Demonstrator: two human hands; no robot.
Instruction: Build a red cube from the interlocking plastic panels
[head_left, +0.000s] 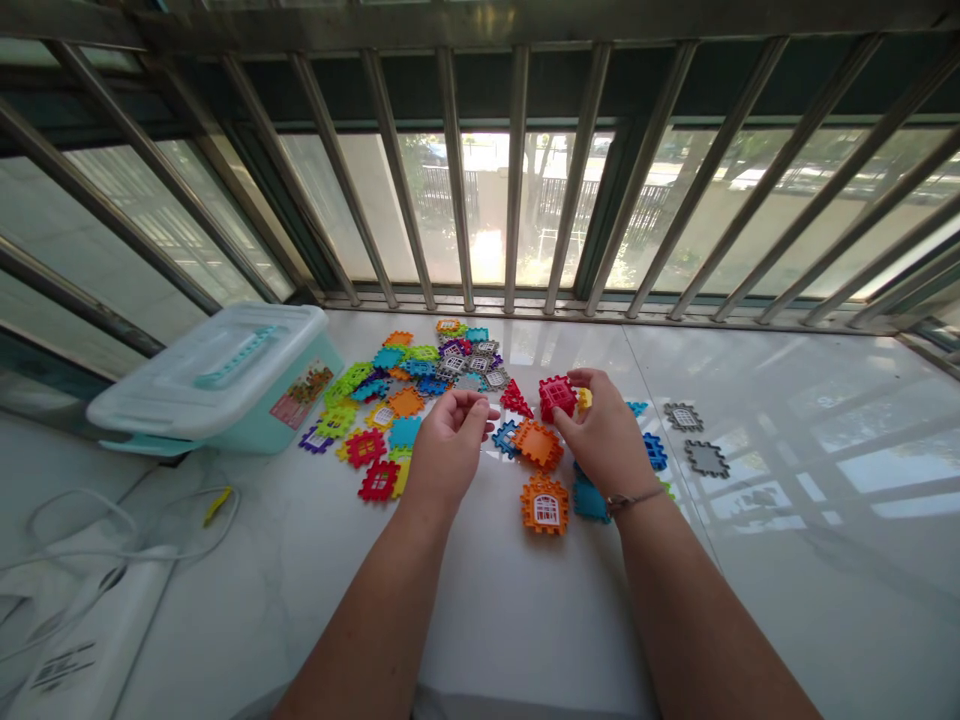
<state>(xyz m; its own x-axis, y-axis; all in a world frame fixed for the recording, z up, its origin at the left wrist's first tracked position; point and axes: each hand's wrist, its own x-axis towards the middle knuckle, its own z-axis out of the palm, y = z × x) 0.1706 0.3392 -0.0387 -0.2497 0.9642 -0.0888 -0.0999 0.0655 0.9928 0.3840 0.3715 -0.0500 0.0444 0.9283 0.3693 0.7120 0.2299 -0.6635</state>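
Note:
A loose heap of multicoloured interlocking plastic building tiles lies on the white stone ledge. My right hand grips a small assembled red tile block, with a yellow piece just behind it. My left hand hangs just above the tiles, fingers curled and apart, and appears to hold nothing. Between my hands sit a red triangular tile and an orange square tile. Below them lies an orange tile with a white window. A blue tile is partly hidden under my right hand.
Two grey window-frame tiles lie to the right. A plastic storage box with a white lid stands at left. A cable and white power strip lie at lower left. Metal window bars run along the far edge.

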